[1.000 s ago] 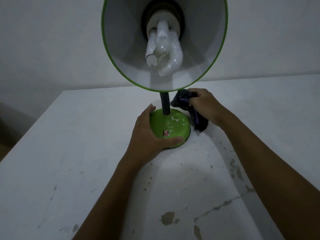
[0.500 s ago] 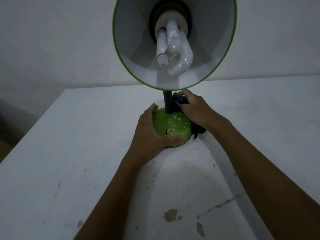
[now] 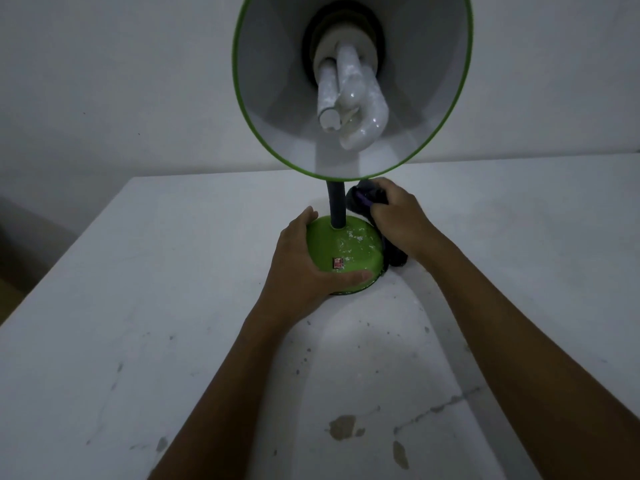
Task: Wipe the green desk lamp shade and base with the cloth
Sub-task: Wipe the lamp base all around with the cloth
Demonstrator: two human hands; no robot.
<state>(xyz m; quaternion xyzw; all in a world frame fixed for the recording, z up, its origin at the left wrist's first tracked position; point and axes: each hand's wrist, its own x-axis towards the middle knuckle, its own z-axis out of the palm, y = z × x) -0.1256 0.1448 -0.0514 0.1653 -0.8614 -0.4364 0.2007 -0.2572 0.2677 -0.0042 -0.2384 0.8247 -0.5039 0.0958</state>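
The right hand (image 3: 398,216) has drawn the bunched dark cloth (image 3: 363,199) back from the stem, gripping it at the green base's (image 3: 349,247) right edge. The left hand (image 3: 304,265) still clasps the base's left side.

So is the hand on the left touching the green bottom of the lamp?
Touching. The head view shows the left hand wrapped round the green base, thumb lying across its front edge.

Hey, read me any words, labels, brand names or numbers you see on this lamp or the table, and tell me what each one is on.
No text can be read.
Small red square sticker on the glossy green domed lamp base: any print is too small and blurred.
White spiral bulb and white speckled table: no markings visible.
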